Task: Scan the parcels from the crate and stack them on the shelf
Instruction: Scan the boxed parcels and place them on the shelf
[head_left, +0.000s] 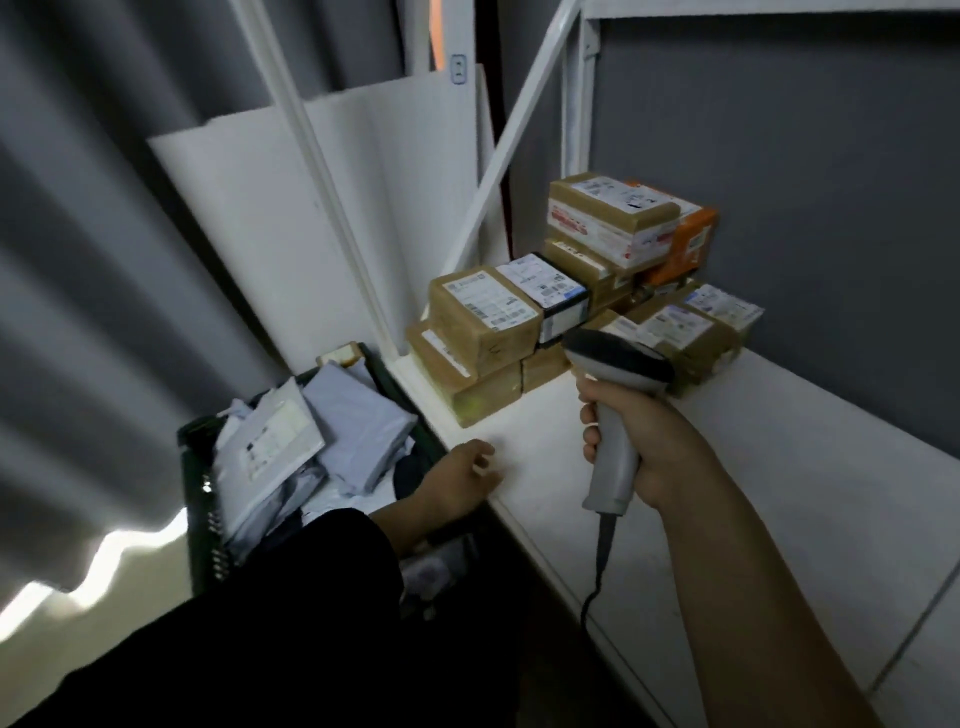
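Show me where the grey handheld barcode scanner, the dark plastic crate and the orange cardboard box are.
grey handheld barcode scanner (615, 452): head view, on its handle.
dark plastic crate (200, 551): head view, on its left wall.
orange cardboard box (691, 244): head view, on its orange side.

Wears a loose black sleeve (291, 597) on the left arm, ending above the wrist; shows left hand (460, 475) and right hand (641, 447) bare; right forearm (753, 571) bare to the frame's edge.

The white shelf (727, 467) carries taped brown boxes (483, 322), stacked in layers in its far corner, labels facing up.
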